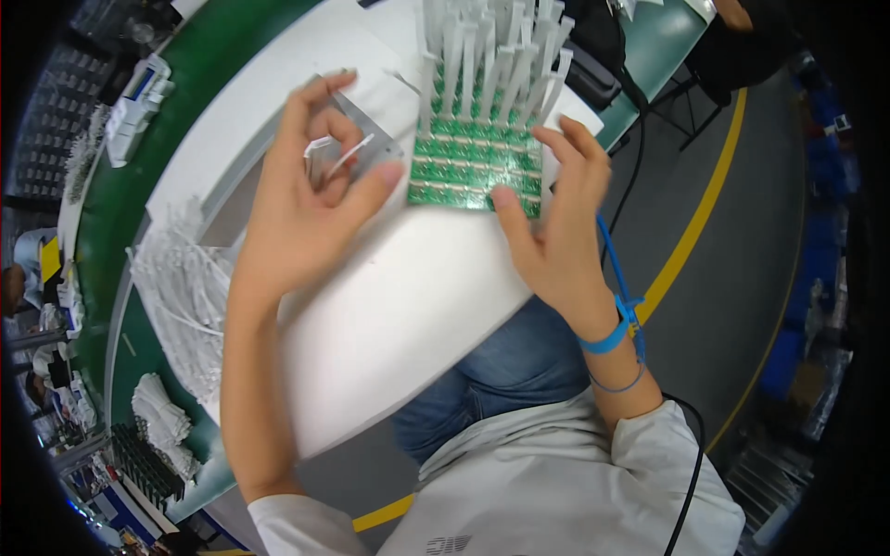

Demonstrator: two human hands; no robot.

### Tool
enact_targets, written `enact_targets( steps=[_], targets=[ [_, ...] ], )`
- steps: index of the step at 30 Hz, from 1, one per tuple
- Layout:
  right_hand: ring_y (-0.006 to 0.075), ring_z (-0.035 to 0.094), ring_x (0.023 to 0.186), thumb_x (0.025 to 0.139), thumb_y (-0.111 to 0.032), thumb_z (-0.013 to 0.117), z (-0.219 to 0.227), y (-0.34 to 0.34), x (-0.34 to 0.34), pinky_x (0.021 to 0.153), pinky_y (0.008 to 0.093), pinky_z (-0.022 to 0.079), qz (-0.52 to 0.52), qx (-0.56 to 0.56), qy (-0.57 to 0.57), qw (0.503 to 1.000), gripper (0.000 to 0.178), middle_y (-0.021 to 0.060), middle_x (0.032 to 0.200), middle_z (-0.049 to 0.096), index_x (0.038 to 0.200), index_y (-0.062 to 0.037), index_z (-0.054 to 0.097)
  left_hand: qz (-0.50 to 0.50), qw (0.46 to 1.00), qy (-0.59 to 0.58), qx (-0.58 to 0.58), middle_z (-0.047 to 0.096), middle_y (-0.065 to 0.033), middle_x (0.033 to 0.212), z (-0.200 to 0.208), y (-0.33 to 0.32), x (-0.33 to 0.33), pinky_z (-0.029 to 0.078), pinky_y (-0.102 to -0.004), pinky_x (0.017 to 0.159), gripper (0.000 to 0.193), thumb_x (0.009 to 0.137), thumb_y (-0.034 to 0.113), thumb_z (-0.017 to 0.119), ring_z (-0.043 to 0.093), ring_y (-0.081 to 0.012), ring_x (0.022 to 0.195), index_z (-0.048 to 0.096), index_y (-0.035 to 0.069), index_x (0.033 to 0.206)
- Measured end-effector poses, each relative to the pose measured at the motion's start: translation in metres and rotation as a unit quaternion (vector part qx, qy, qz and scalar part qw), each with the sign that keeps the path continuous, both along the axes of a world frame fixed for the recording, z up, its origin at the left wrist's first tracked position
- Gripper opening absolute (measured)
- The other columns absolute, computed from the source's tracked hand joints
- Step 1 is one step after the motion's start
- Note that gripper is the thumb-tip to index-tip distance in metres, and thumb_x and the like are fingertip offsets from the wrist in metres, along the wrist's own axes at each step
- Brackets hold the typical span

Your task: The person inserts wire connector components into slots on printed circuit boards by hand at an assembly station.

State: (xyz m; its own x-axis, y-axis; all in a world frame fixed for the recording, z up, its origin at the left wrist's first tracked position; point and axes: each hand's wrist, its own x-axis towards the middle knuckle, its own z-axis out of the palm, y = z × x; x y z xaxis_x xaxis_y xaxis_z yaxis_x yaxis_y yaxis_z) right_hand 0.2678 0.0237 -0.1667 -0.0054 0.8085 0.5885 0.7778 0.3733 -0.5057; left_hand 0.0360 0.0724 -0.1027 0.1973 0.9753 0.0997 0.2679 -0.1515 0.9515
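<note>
A green circuit board panel (475, 167) lies on the white tabletop. Upright white flat cables (491, 60) crowd its far half, while rows of bare board show nearer to me. My right hand (561, 218) is at the panel's right edge, thumb over the near corner and fingertips along the side, holding it. To the left of the panel, my left hand (320, 185) is raised over the table. Its curled fingers hold a small white cable (350, 154), and the index finger reaches forward. The hand partly hides the cable.
A heap of loose white cables (185, 296) lies at the left beside a grey metal tray (246, 199). A green bench (102, 222) runs beyond, with a white device (137, 109) on it. A blue wrist strap (604, 339) with a cord circles my right wrist.
</note>
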Motion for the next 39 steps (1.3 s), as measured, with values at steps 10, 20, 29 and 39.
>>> enact_targets(
  steps=[10,20,29,39],
  targets=[
    [0.0124,0.052,0.069,0.079,-0.003,0.079,0.177,-0.043,-0.008,0.059,0.0256,0.043,0.231,-0.067,0.264,0.934,0.027,0.0045,0.083,0.059,0.104,-0.0041,0.07,-0.19,0.893,-0.313,-0.262,0.051,-0.0087,0.106,0.137,-0.074,0.037,0.038,-0.023,0.061,0.103,0.061,-0.004,0.056,0.047,-0.0095,0.066,0.019,0.003,0.157],
    [0.0193,0.069,0.091,0.104,-0.009,0.052,0.208,-0.071,-0.031,0.079,0.0324,0.058,0.285,-0.041,0.607,0.74,0.013,0.0173,0.103,0.07,0.112,0.0009,0.052,-0.098,0.928,-0.246,-0.261,0.045,0.002,0.07,0.148,-0.1,0.019,0.029,-0.0232,0.046,0.057,0.11,0.046,0.033,0.033,-0.0057,0.052,0.064,0.0,0.097],
    [0.0224,0.07,0.065,0.085,-0.007,0.07,0.237,-0.004,-0.029,0.062,0.0323,0.055,0.278,-0.19,-0.026,0.941,0.01,0.0142,0.076,0.071,0.088,0.0023,0.071,0.084,0.93,0.297,0.199,0.063,-0.0104,0.078,0.12,-0.117,0.007,0.052,-0.0366,0.058,0.053,0.084,0.041,0.077,0.065,-0.028,0.063,0.059,0.006,0.12],
    [0.0303,0.071,0.069,0.073,-0.012,0.072,0.223,0.053,-0.076,0.066,0.037,0.057,0.288,-0.213,-0.334,0.872,0.01,0.0134,0.074,0.072,0.076,-0.0019,0.074,0.061,0.894,0.359,0.262,0.064,-0.0049,0.079,0.081,-0.102,-0.028,0.05,-0.0342,0.05,0.055,0.083,0.043,0.078,0.064,-0.0205,0.056,0.068,0.009,0.125]
  ],
)
